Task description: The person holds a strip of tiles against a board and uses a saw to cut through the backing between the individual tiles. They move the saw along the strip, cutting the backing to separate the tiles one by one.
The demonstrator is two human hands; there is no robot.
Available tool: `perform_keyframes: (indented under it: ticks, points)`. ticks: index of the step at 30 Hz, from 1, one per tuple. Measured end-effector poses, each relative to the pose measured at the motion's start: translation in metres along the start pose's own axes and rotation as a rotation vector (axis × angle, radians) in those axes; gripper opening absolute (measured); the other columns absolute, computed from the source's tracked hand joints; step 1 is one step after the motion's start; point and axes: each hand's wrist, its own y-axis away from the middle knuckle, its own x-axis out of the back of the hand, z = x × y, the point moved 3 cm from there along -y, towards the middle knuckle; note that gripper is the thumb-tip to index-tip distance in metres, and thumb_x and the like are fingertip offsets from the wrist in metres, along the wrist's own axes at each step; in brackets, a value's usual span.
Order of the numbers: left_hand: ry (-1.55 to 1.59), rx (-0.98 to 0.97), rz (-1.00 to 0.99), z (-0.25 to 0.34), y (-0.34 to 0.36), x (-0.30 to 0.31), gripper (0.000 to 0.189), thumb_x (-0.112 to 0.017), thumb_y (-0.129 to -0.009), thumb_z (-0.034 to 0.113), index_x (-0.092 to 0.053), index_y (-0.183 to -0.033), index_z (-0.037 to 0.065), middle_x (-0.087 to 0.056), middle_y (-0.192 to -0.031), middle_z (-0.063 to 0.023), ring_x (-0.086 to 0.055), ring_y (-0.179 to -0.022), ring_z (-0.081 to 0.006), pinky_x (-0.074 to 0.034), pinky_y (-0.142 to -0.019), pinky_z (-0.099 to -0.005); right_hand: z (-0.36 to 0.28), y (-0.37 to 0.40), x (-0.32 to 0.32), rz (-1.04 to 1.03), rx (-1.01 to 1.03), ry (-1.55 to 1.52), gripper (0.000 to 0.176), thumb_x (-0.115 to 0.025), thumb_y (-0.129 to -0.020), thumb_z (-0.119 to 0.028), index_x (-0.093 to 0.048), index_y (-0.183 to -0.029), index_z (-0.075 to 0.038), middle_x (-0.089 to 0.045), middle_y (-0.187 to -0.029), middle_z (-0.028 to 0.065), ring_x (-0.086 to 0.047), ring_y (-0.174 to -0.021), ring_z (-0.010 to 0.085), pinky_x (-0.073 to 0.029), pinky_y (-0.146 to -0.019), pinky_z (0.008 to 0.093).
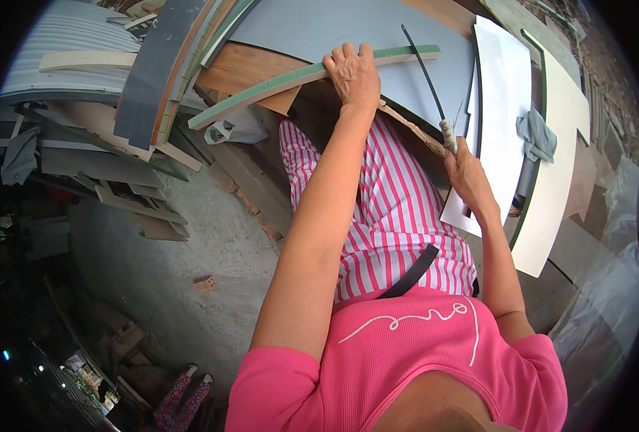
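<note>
My left hand [354, 75] is closed over a long, slightly curved strip [276, 85] with a green top and a pale side, marked by dark lines across its width. The strip lies across a grey sheet [334, 29] and a brown wooden board [244, 68]. In my right hand [469, 176] is a long narrow blade [425, 72] with a wrapped, pale handle [448, 135]. Its tip points away from me, and the blade passes close to the strip's right end. A rough wooden stick [413, 126] lies between my two hands.
White sheets [503, 108] and a cream panel [553, 180] lie to the right, with a grey-blue cloth [537, 135] on them. Stacked strips and panels [162, 65] stand at the left. A brick [205, 284] is on the concrete floor; another person's legs [182, 396] show at lower left.
</note>
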Motion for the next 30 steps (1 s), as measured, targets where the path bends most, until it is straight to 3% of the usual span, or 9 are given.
perform_keyframes:
  ticks: [4, 8, 12, 16, 18, 21, 25, 30]
  points:
    - [0.018, -0.012, 0.011, 0.0, 0.002, 0.0, 0.015, -0.058, -0.07, -0.002, -0.059, -0.083, 0.005, -0.055, -0.086, -0.0139, -0.051, -0.086, -0.0306, -0.034, -0.082, -0.0429, -0.017, -0.079, -0.004, 0.153, 0.181, 0.025, 0.028, -0.043, -0.096, -0.022, -0.045, -0.106, 0.004, -0.061, -0.08, 0.0333, -0.061, -0.073, 0.0495, -0.048, -0.067, 0.0537]
    - [0.008, 0.016, 0.04, 0.0, -0.001, 0.001, 0.013, -0.058, -0.071, -0.001, -0.059, -0.083, 0.005, -0.055, -0.086, -0.0138, -0.051, -0.085, -0.0302, -0.034, -0.082, -0.0425, -0.056, -0.123, 0.004, 0.136, 0.15, -0.037, 0.031, -0.043, -0.096, -0.025, -0.046, -0.105, 0.004, -0.061, -0.085, 0.0347, -0.06, -0.079, 0.0506, -0.046, -0.069, 0.0557]
    - [-0.034, 0.025, 0.036, 0.001, -0.001, 0.002, 0.012, -0.058, -0.071, 0.0, -0.058, -0.082, 0.005, -0.055, -0.086, -0.0138, -0.051, -0.085, -0.0303, -0.034, -0.081, -0.0426, -0.055, -0.106, 0.009, 0.079, 0.055, -0.052, 0.031, -0.042, -0.096, -0.026, -0.046, -0.105, 0.004, -0.061, -0.084, 0.0347, -0.059, -0.08, 0.0509, -0.045, -0.069, 0.0562]
    - [-0.01, 0.014, 0.031, 0.001, -0.002, 0.001, 0.012, -0.057, -0.071, -0.001, -0.058, -0.081, 0.005, -0.055, -0.084, -0.0141, -0.051, -0.084, -0.0305, -0.034, -0.081, -0.0427, -0.017, -0.057, 0.002, 0.079, 0.148, 0.05, 0.027, -0.042, -0.097, -0.023, -0.044, -0.106, 0.003, -0.06, -0.078, 0.0337, -0.06, -0.075, 0.0504, -0.045, -0.066, 0.0553]
    - [0.006, 0.01, 0.025, 0.002, -0.001, 0.001, 0.012, -0.057, -0.071, -0.001, -0.058, -0.082, 0.005, -0.055, -0.085, -0.0143, -0.051, -0.084, -0.0305, -0.034, -0.081, -0.0425, -0.013, -0.021, 0.006, 0.023, 0.036, 0.03, 0.024, -0.043, -0.097, -0.02, -0.043, -0.107, 0.003, -0.06, -0.076, 0.0328, -0.061, -0.072, 0.0495, -0.045, -0.064, 0.0545]
    - [0.003, 0.01, 0.017, 0.001, -0.001, -0.001, 0.013, -0.057, -0.071, -0.001, -0.059, -0.082, 0.004, -0.055, -0.085, -0.0144, -0.051, -0.085, -0.0306, -0.034, -0.081, -0.0426, 0.004, 0.006, 0.002, 0.01, 0.024, 0.024, 0.023, -0.044, -0.097, -0.018, -0.043, -0.107, 0.003, -0.061, -0.074, 0.0318, -0.061, -0.071, 0.0484, -0.046, -0.063, 0.0534]
    - [0.005, 0.006, 0.018, 0.001, -0.002, 0.001, 0.014, -0.057, -0.071, -0.002, -0.059, -0.083, 0.004, -0.055, -0.086, -0.0145, -0.051, -0.085, -0.0307, -0.034, -0.082, -0.0427, -0.006, -0.013, 0.007, 0.025, 0.054, 0.045, 0.023, -0.044, -0.096, -0.017, -0.043, -0.107, 0.003, -0.061, -0.076, 0.0324, -0.062, -0.074, 0.048, -0.047, -0.064, 0.0532]
    - [-0.007, 0.011, -0.008, 0.001, -0.001, 0.001, 0.013, -0.061, -0.072, 0.0, -0.058, -0.083, 0.005, -0.055, -0.087, -0.0139, -0.05, -0.088, -0.029, -0.033, -0.086, -0.0421, -0.028, -0.104, 0.0, 0.13, 0.176, 0.041, 0.03, -0.043, -0.095, -0.024, -0.045, -0.107, 0.003, -0.06, -0.08, 0.035, -0.06, -0.08, 0.0508, -0.045, -0.073, 0.0555]
